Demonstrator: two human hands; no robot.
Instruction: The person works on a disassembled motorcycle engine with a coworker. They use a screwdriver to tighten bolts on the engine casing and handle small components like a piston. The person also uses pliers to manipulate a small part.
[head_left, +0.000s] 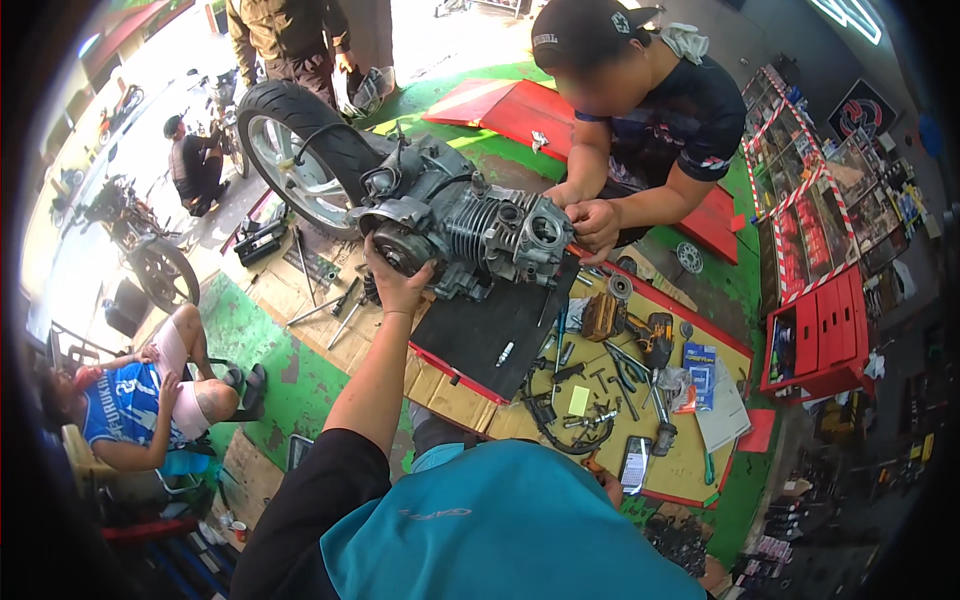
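A grey motorcycle engine (470, 225) with a finned cylinder lies across the work table, joined to a rear wheel (300, 160). My left hand (400, 280) reaches up to it and grips the round side housing (402, 245), thumb and fingers spread around its rim. My right hand (608, 484) shows only as a few fingers past the teal cloth of my shirt, at the table's near edge. Close to those fingers are an orange-handled tool (592, 464) and a phone (635, 464). Whether the right hand holds anything is hidden.
Opposite me, a co-worker's hands (597, 222) work at the cylinder's end. A cordless drill (656, 338), wrenches and loose parts cover the table's right side. A spark plug (505, 354) lies on the black mat (465, 345). A seated person (135, 405) is at left; a red tool cabinet (825, 335) stands right.
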